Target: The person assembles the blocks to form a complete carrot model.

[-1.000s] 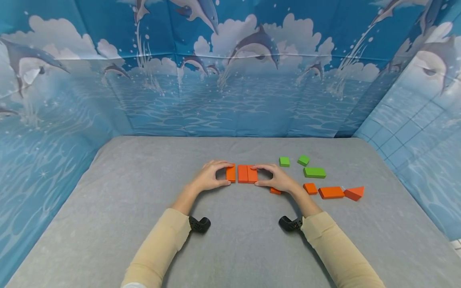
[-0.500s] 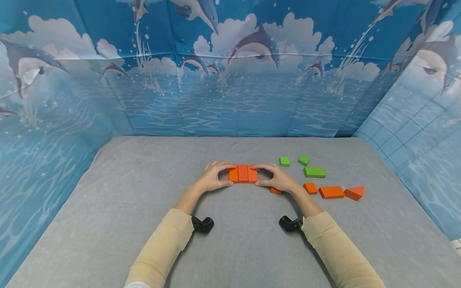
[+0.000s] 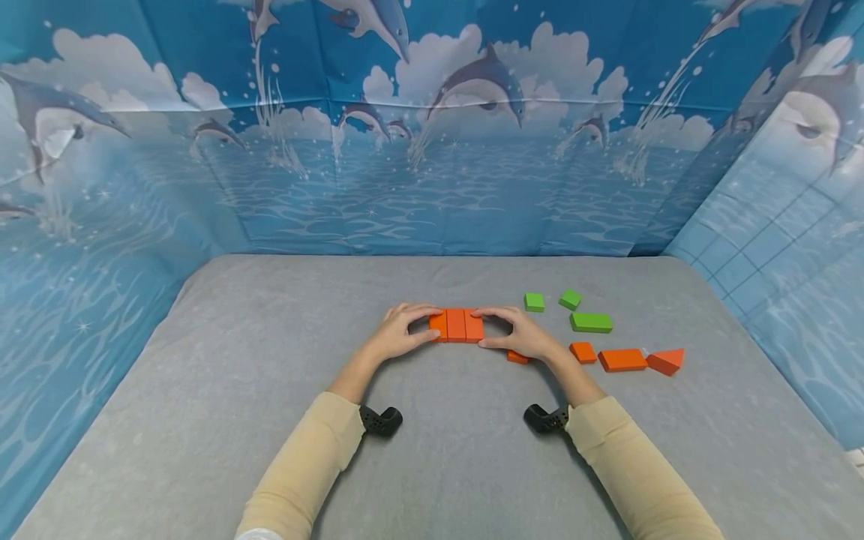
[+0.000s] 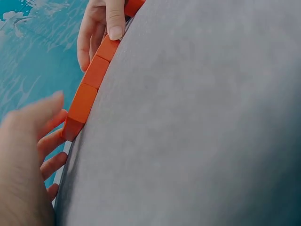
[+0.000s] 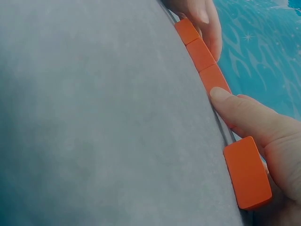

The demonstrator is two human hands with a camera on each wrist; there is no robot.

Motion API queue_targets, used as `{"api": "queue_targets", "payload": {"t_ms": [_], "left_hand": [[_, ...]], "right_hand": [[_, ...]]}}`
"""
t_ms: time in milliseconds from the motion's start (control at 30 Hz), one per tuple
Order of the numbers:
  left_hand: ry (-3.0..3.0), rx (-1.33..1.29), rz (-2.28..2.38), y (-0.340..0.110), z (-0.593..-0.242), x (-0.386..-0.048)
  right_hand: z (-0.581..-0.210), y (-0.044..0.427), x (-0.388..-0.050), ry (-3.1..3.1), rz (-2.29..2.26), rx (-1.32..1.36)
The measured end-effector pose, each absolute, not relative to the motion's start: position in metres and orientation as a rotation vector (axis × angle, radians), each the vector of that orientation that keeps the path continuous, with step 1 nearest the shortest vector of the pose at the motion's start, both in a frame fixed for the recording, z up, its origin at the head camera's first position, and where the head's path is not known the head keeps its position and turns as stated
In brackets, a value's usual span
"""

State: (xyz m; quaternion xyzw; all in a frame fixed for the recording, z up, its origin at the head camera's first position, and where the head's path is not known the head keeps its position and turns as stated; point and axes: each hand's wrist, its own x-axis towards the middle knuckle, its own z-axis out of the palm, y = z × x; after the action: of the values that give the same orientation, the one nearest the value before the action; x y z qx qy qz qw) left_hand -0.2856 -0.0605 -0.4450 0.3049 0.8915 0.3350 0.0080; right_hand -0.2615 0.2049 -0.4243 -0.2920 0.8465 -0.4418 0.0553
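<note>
Three orange blocks stand side by side in a row on the grey cloth: the left block [image 3: 438,326], the middle block [image 3: 455,326] and the right block [image 3: 475,330]. At the row's left end is my left hand [image 3: 393,334]; its fingers touch the left block's far side. In the left wrist view, its thumb [image 4: 47,106] is lifted away from the block. My right hand [image 3: 525,335] pinches the right block, with the thumb [image 5: 221,95] on the near face and the fingers behind. Part of another orange block [image 5: 248,173] shows beside the right hand.
To the right lie a small orange block [image 3: 583,352], a longer orange block [image 3: 622,360] and an orange triangular block [image 3: 667,361]. Behind them are green blocks [image 3: 591,322]. A dolphin-print curtain [image 3: 432,187] encloses the table's back and sides.
My left hand has slid the left block rightward against the other two, closing the gap. Its thumb has since lifted from the block's near face. The right hand has stayed in place.
</note>
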Motion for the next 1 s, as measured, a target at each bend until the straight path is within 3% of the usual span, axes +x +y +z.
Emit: {"api": "queue_targets", "payload": {"t_ms": [200, 500, 1000], "left_hand": [[2.788, 0.981, 1.112, -0.061, -0.448, -0.286], [2.788, 0.99, 1.15, -0.062, -0.451, -0.287], [2.799, 0.992, 1.146, -0.062, -0.451, -0.286]], "right_hand": [[-0.427, 0.208, -0.264, 2.578, -1.314, -0.909], [-0.419, 0.223, -0.255, 2.58, -1.481, -0.707], [-0.429, 0.25, -0.214, 2.709, -1.424, -0.527]]}}
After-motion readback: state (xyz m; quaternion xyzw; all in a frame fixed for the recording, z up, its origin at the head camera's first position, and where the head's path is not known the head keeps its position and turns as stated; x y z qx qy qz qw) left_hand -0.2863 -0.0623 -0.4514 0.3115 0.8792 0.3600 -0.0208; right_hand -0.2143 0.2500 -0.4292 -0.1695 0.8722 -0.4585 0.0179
